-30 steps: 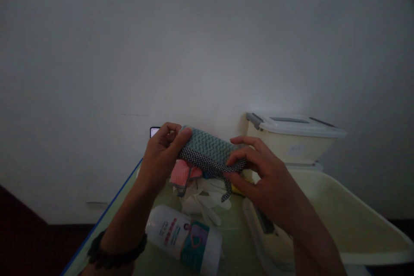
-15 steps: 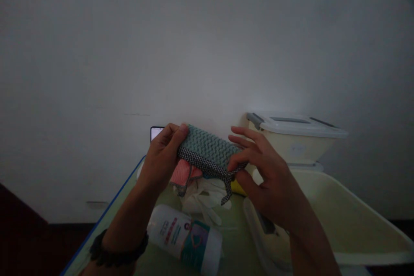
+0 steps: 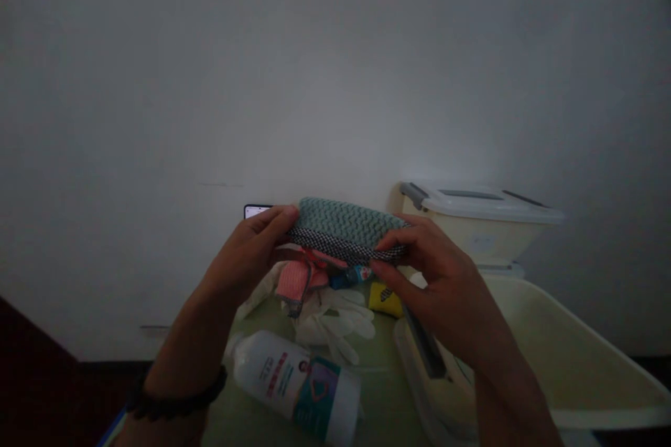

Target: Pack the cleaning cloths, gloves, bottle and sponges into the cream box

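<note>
A folded green cleaning cloth (image 3: pixel 349 222) with a black-and-white checked edge is stretched between my hands above the table. My left hand (image 3: pixel 256 241) pinches its left end between thumb and fingers. At the right end, my right hand (image 3: pixel 433 276) has its fingers closed on the cloth, with the thumb beneath the checked edge. Under the cloth lie a crumpled pink cloth (image 3: pixel 298 283) with a dark border and white gloves (image 3: pixel 335 325). Nearer to me, a white bottle (image 3: pixel 283 377) with a green and purple label rests on its side.
A lidded cream storage box (image 3: pixel 482 230) stands against the wall at the right. In front of it is a large cream basin (image 3: pixel 566 349). A lid with a grey latch (image 3: pixel 427 349), a yellow packet (image 3: pixel 385 299), a blue item (image 3: pixel 351 276) and a phone (image 3: pixel 256 210) are around.
The cloth has levelled out and its hanging loop no longer shows. My right fingers, spread before, have closed on its end. My left forearm has shifted slightly left and down.
</note>
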`<state>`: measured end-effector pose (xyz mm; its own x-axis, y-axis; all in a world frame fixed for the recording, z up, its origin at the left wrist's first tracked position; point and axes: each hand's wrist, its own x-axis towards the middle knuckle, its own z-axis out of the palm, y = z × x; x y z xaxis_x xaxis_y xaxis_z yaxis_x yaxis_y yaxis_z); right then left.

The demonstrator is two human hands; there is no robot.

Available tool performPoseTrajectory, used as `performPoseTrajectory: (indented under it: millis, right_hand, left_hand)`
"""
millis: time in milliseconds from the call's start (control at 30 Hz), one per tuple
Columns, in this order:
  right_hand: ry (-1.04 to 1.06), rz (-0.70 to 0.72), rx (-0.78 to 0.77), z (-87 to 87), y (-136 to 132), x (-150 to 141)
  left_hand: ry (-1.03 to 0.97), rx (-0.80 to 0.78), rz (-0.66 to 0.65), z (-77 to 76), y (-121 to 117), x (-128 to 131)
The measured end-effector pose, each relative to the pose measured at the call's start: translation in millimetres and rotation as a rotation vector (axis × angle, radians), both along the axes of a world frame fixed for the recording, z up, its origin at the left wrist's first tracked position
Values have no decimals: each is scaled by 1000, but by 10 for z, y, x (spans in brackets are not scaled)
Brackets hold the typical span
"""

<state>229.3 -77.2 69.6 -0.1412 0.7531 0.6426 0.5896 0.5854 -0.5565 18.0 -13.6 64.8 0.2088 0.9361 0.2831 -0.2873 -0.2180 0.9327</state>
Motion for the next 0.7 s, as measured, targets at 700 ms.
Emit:
performPoseTrajectory:
  millis: [700]
  right_hand:
    - [-81, -27, 194, 48, -56, -37]
  left_hand:
    - [-19, -31, -63, -15, 31, -52]
